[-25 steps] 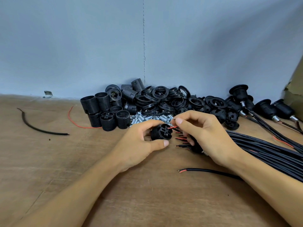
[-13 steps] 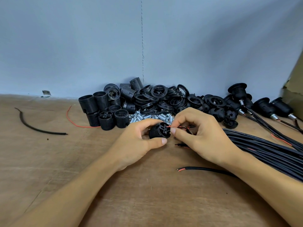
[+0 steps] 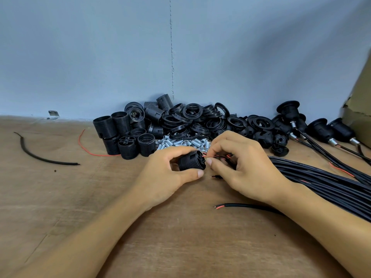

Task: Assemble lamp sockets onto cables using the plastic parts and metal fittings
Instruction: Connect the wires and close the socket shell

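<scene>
Right hand is brought closer to socket body; wire ends are now held at its rear face. Socket body is gripped by left hand, low over desk. Wire ends are pinched by right hand. Step is judged: wires being fed into socket. Next: exact alignment with holes and gentle push are needed.

No text, label, brand or number can be read anywhere.

small assembly workshop: bare plywood bench against a plain blue wall, bulk heaps of black socket shells, metal fittings, bundled cables.
</scene>
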`<move>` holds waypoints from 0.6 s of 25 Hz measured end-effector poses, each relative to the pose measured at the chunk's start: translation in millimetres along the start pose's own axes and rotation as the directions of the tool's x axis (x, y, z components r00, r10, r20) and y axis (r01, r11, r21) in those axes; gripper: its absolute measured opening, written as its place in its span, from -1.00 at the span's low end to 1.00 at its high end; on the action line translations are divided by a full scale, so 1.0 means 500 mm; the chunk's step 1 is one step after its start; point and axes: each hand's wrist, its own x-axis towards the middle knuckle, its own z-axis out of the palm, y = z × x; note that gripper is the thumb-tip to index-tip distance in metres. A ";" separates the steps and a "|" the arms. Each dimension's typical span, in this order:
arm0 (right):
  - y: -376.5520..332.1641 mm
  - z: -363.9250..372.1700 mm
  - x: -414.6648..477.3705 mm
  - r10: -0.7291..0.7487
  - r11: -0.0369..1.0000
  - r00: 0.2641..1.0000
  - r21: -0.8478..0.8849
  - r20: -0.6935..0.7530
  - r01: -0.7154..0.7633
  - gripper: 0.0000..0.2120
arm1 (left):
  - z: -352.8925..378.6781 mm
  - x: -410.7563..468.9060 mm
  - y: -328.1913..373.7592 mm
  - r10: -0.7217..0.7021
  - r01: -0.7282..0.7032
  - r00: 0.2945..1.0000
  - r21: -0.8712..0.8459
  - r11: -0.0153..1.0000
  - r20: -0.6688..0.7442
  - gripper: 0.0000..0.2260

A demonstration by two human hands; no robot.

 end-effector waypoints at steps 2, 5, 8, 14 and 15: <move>0.004 0.002 -0.001 -0.028 0.999 1.000 -0.031 0.002 0.028 -0.90 | 0.000 -0.002 0.004 0.014 -0.013 1.000 0.028 1.000 -0.006 -0.65; 0.012 0.011 -0.004 -0.034 0.998 0.999 -0.050 0.003 0.034 -0.94 | 0.000 -0.004 0.007 0.019 -0.019 1.000 0.053 0.998 0.001 -0.69; 0.016 0.015 -0.007 -0.013 0.999 1.000 -0.047 0.001 0.013 -0.94 | 0.000 -0.004 0.007 0.003 -0.004 1.000 0.070 0.998 0.010 -0.67; 0.014 0.013 -0.009 -0.003 0.998 0.999 -0.062 0.044 0.006 -0.91 | 0.000 -0.004 0.009 -0.003 0.002 1.000 0.091 0.996 0.011 -0.65; 0.014 0.013 -0.009 -0.002 0.998 0.999 -0.063 0.054 0.005 -0.91 | 0.000 -0.004 0.010 0.002 -0.003 1.000 0.098 0.995 0.010 -0.65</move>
